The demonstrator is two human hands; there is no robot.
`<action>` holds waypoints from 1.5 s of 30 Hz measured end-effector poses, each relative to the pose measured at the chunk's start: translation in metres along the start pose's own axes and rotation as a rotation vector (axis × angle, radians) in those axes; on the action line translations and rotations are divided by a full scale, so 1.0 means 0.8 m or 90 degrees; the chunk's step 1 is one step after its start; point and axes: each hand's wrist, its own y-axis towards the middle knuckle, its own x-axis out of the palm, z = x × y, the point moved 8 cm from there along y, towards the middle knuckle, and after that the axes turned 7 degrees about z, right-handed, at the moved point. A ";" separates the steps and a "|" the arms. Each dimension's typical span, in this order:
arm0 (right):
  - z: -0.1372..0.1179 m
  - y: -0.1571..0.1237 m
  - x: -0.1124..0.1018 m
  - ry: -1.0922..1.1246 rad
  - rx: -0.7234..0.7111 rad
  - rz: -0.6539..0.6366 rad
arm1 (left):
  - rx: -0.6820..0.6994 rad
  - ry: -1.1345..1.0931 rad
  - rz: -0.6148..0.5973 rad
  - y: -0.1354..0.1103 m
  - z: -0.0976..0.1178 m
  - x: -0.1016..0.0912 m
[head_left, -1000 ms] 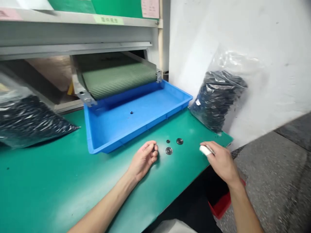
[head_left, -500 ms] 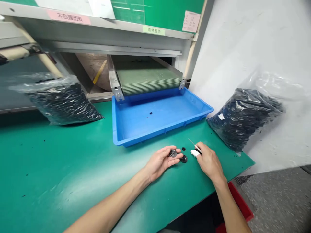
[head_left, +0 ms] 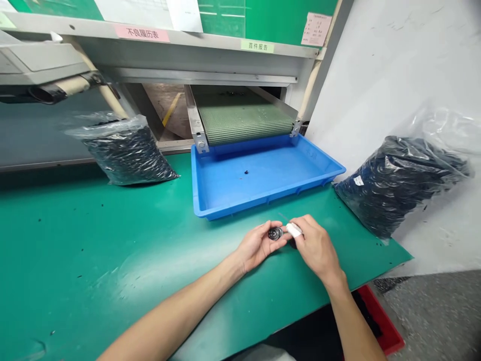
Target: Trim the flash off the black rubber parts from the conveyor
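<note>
My left hand [head_left: 256, 244] pinches a small round black part [head_left: 275, 233] between thumb and fingers, just above the green table [head_left: 93, 250]. My right hand [head_left: 315, 246] is closed beside it, with a white wrap on the forefinger [head_left: 293, 229] touching the part. It grips a thin tool that is mostly hidden. Both hands meet in front of the blue tray [head_left: 323, 165], which holds one tiny black piece [head_left: 246, 172].
A ribbed conveyor belt [head_left: 244, 118] ends over the tray's back edge. Clear bags of black parts lie at the left [head_left: 128, 155] and right [head_left: 394, 183]. A red bin [head_left: 383, 326] sits under the table's right edge. White wall stands at the right.
My left hand lifted a black part off the table and my right hand moved left to meet it. The camera view shifted to the left.
</note>
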 end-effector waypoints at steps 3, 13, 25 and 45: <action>0.044 -0.005 -0.011 -0.050 0.052 -0.013 | 0.005 -0.019 0.024 0.000 0.004 0.001; 0.061 -0.014 0.022 -0.063 0.115 -0.159 | 0.025 -0.046 0.049 -0.002 0.010 0.004; 0.034 -0.018 0.031 -0.097 0.081 -0.111 | 0.039 -0.062 0.052 0.000 0.011 0.001; -0.017 0.014 0.036 0.051 0.016 -0.085 | 0.037 -0.062 -0.006 0.005 0.005 0.003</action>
